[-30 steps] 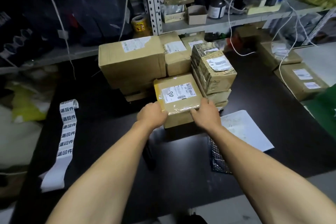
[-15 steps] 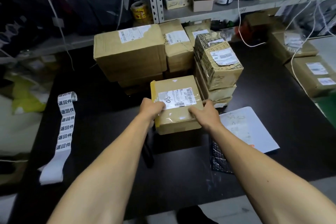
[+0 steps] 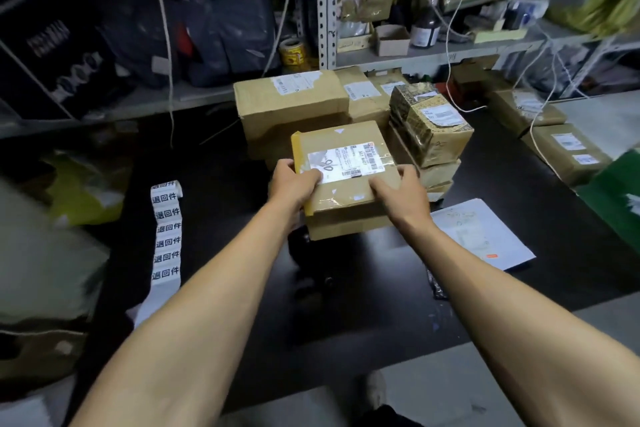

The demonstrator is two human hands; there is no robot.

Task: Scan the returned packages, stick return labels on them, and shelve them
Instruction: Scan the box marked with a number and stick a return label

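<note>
Both hands, left (image 3: pixel 292 184) and right (image 3: pixel 401 192), grip a taped cardboard box (image 3: pixel 346 184) (glossy label, apparently lifted).

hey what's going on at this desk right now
A person is holding a small taped cardboard parcel with both hands, the left hand at its left edge and the right hand at its right, above a black table. More boxed parcels are stacked just behind it. A strip of return labels lies on the table to the left, not yet in use.

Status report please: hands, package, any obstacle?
Left hand and right hand grip small package. No return label visible on it. Label strip lies left. Nothing blocking.
</note>
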